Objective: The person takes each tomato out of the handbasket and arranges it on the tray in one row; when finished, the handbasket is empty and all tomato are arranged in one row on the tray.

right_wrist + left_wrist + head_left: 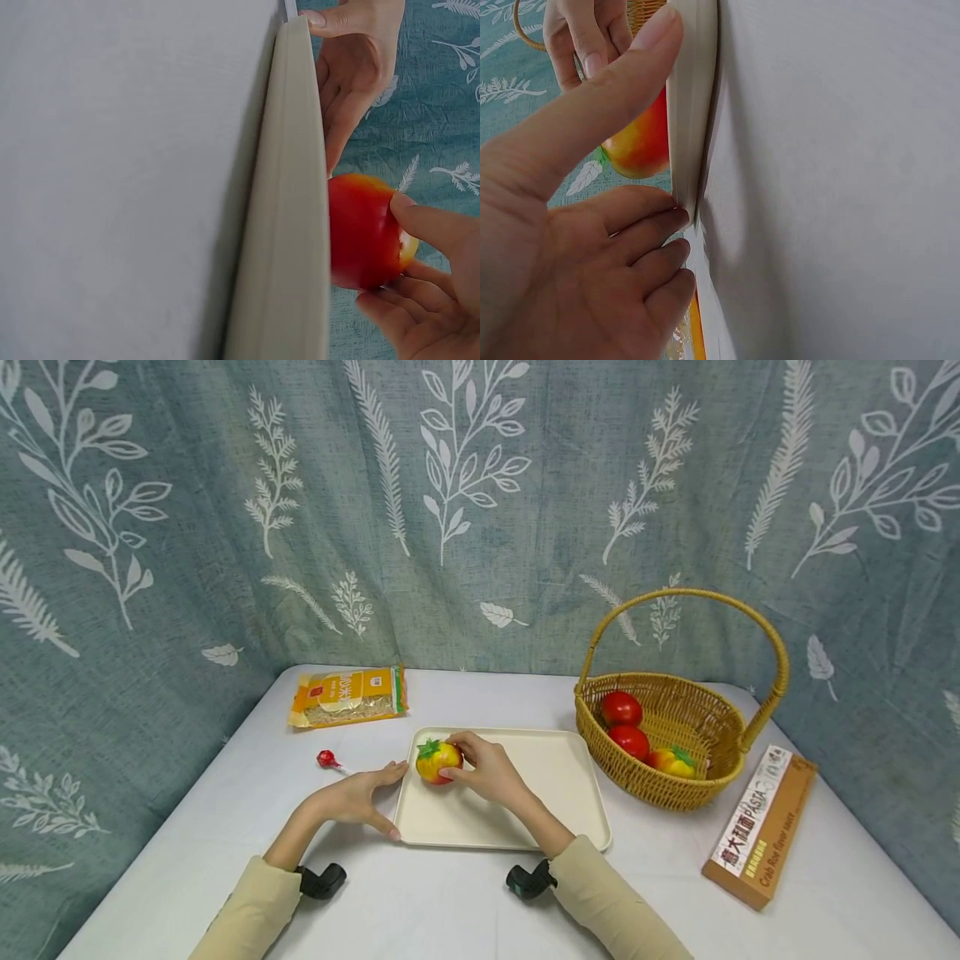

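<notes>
Right hand: pinching glossy, green-topped yellow-red round fruit between thumb and fingers | Position: left end, cream rectangular tray | Left hand: spread, touching rim

Head view bright, evenly lit; wrist views dimmer, soft shadows along tray.

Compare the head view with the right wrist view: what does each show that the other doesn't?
Only the head view: the wicker basket, pasta box and orange food bag.
Only the right wrist view: the palm side of the right hand and the broad red side of the fruit.
Both: the right hand holding the fruit, the left hand at the tray, the curtain.
</notes>
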{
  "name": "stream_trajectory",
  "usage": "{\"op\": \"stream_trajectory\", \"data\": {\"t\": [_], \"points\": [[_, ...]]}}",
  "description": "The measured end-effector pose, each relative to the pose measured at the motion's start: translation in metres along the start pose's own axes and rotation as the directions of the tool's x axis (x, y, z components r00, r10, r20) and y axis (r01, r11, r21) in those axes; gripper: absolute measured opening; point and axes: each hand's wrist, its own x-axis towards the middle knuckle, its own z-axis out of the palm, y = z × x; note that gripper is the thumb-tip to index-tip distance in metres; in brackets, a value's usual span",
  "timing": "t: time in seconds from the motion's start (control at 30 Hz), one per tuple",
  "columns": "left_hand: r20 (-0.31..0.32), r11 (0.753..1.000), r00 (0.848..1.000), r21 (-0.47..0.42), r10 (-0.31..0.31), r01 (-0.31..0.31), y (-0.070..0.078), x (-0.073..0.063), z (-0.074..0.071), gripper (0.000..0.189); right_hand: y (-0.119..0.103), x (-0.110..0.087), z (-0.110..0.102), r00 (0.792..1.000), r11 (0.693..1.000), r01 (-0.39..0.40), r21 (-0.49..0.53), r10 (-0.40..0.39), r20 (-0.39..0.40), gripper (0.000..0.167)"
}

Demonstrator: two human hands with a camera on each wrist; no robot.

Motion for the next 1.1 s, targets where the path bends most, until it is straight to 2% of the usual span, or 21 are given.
{"op": "stream_trajectory", "data": {"t": [0.2, 0.47, 0.7, 1.1], "points": [[-0.001, 1.0, 1.0, -0.009, 0.01, -0.01, -0.0014, -0.0001, 0.0006, 0.106, -0.0017, -0.0014, -0.0041, 0.998, 0.997, -0.047, -0.064, 0.05, 0.043, 0.057], [-0.008, 1.0, 1.0, -0.003, 0.025, -0.025, -0.0024, -0.0002, 0.001, 0.106, 0.0022, -0.0024, -0.0045, 0.998, 0.989, -0.014, -0.149, 0.023, 0.056, 0.061], [-0.005, 1.0, 1.0, -0.009, 0.014, -0.014, -0.0014, 0.0, 0.0009, 0.106, 0.0014, -0.0025, -0.0046, 0.998, 0.989, -0.036, -0.143, 0.043, 0.047, 0.06], [-0.001, 1.0, 1.0, -0.009, -0.003, 0.003, -0.0001, -0.001, 0.0003, 0.106, 0.0011, -0.0028, -0.0028, 0.998, 0.992, -0.019, -0.122, 0.027, 0.058, 0.058]]}}
